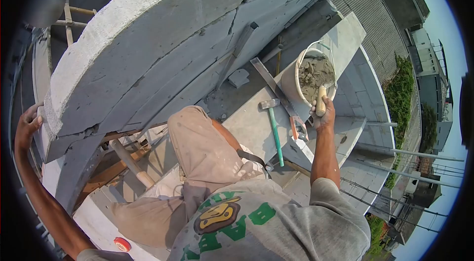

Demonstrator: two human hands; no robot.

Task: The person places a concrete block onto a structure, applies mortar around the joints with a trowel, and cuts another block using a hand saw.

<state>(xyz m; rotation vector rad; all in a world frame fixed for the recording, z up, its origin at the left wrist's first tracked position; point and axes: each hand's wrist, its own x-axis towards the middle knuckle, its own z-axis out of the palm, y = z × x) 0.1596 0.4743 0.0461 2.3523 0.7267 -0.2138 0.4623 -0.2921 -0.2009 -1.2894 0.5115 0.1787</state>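
My right hand is closed around the wooden handle of a tool at the rim of a white bucket. The bucket holds grey mortar, and the tool's blade is hidden in it. At the far left, my left hand rests with its fingers over the end of a curved block wall. A hammer with a green handle and a handsaw with an orange and white grip lie beside the bucket on a grey slab.
A red tape measure lies at the lower left. Wooden poles and an opening are below my legs. A loose block piece sits near the wall's foot. Metal bars, a drop and rooftops are on the right.
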